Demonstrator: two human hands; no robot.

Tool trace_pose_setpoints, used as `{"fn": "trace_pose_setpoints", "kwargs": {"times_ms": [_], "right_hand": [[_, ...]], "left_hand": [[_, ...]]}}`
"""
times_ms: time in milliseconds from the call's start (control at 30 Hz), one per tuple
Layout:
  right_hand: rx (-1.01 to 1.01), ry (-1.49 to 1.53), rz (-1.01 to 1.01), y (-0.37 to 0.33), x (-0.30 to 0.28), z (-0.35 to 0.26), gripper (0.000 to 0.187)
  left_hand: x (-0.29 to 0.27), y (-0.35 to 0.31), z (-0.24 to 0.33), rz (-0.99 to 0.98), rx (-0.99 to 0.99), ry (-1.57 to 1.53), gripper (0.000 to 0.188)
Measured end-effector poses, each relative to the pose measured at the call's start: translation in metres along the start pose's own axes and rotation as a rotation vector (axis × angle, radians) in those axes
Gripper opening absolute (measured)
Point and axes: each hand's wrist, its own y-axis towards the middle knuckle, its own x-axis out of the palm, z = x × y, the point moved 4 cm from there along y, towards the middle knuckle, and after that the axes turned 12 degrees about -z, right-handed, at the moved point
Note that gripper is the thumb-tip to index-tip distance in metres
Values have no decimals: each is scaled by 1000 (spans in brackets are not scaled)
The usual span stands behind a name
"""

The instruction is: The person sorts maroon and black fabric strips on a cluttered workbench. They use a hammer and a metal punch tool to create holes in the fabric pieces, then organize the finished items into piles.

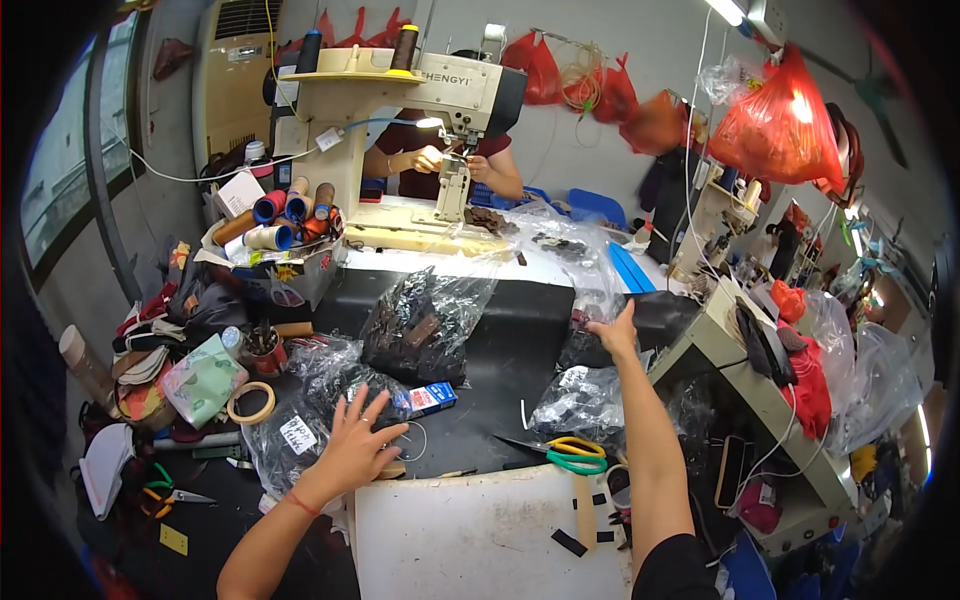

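My left hand (pixel 358 440) has its fingers spread over clear plastic bags of dark pieces; whether it touches them I cannot tell. One of these bags (pixel 285 450) carries a white label. A small blue-and-white box (pixel 430 399) lies just beyond my left fingertips. Farther out on the right, my right hand (pixel 614 334) is at the edge of a clear bag with dark contents (pixel 583 345), thumb and fingers apart. Nearer me lies another clear bag of black pieces (pixel 580 402). Scissors with yellow and green handles (pixel 577 455) rest beside the white board (pixel 450 540).
Across the table a person's hands (pixel 430 160) work at a sewing machine (pixel 450 90). Thread spools (pixel 270 207) fill a box at left, near a tape roll (pixel 250 403) and orange-handled scissors (pixel 160 497). A slanted machine table (pixel 745 360) stands at right. Red bags (pixel 780 125) hang above.
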Motion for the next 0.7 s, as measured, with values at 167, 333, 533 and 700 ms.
{"fn": "trace_pose_setpoints", "kwargs": {"times_ms": [167,333,533,700], "right_hand": [[-265,73,48,6,-59,-36,25],[-671,456,-256,-21,-162,-151,17],[-755,566,-560,-94,-190,-171,17],[-682,380,-1061,-210,-93,-144,15]], "left_hand": [[13,4,-29,-72,-13,137,29],[6,-1,-21,-76,-123,196,27],[-85,-22,78,476,116,-122,30],[-104,-70,148,654,322,-194,26]]}}
